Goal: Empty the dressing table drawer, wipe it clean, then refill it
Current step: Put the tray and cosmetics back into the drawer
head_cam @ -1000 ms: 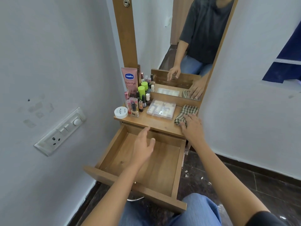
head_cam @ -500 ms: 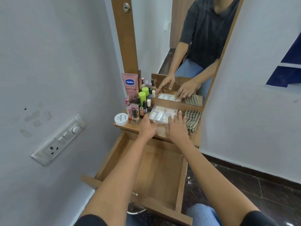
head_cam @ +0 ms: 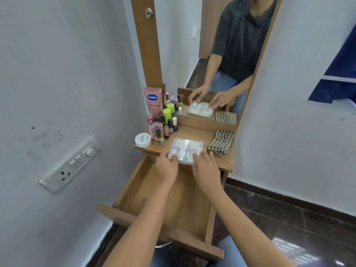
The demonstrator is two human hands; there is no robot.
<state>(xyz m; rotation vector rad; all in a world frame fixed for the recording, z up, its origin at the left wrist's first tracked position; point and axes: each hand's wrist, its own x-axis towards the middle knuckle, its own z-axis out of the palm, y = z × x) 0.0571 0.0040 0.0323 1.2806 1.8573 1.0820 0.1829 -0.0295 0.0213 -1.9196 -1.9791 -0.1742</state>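
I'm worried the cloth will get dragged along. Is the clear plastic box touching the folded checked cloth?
Apart. The head view shows a strip of bare tabletop between the clear plastic box and the folded checked cloth.

Both hands' grip now on clear box [head_cam: 185,150], pulled toward the tabletop's front edge

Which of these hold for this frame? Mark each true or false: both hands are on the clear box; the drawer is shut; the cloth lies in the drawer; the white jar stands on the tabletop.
1. Both hands are on the clear box: true; the left hand and right hand grip its near edge.
2. The drawer is shut: false; it is pulled out.
3. The striped cloth lies in the drawer: false; it lies on the tabletop.
4. The white jar stands on the tabletop: true.
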